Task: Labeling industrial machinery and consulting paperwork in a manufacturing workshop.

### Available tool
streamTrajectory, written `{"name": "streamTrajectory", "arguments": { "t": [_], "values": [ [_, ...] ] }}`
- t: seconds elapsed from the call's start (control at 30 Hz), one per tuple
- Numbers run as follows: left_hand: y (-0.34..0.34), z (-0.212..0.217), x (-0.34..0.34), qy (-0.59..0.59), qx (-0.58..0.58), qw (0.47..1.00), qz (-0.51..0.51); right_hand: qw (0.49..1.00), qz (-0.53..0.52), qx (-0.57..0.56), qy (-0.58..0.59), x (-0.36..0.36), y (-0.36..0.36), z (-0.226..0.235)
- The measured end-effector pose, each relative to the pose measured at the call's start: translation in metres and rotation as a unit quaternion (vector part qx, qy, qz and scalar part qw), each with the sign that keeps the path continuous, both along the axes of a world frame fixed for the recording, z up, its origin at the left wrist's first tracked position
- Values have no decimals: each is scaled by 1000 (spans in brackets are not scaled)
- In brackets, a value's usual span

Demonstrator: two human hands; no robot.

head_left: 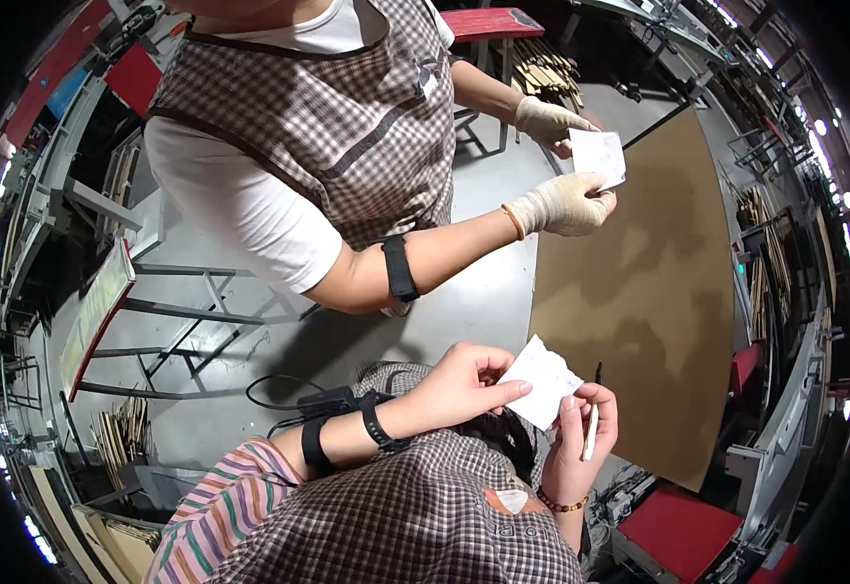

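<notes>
My left hand (479, 382) pinches the left edge of a small white slip of paper (542, 385) with a torn, uneven upper edge. At its right corner, the thumb and fingers of my right hand (578, 438) hold the same slip. A white pen (591, 433) with a dark tip pointing up is also between the fingers of my right hand. Across from me, a co-worker's gloved hands (566, 202) hold another white slip (598, 159) with faint marks on it.
A large brown board (639, 321) lies to the right, under the co-worker's slip. A bench frame with dark legs (191, 311) stands at the left. Red-topped stools (680, 530) are at lower right and the top (491, 23). Stacks of cardboard strips (542, 70) lie further back.
</notes>
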State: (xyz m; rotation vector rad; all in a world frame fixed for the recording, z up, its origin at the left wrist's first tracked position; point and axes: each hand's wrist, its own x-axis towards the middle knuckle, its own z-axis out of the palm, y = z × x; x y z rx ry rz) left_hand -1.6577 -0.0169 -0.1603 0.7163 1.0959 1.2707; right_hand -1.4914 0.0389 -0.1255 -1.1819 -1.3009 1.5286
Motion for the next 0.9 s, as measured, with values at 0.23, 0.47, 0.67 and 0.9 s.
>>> {"name": "streamTrajectory", "arguments": {
  "t": [0.23, 0.47, 0.67, 0.9],
  "values": [
    [5, 1, -4, -4, -9, 1000, -10, 1000, -1, 1, -2, -2, 4, -1],
    [9, 7, -10, 11, -18, 1000, -18, 1000, -1, -2, -5, -7, 7, 6],
    [5, 15, -18, -17, -9, 1000, -7, 998, -55, -7, 30, -12, 10, 6],
    [-14, 7, -22, 12, -31, 999, -18, 992, -122, -15, 20, -8, 0, -11]
  ]
}}
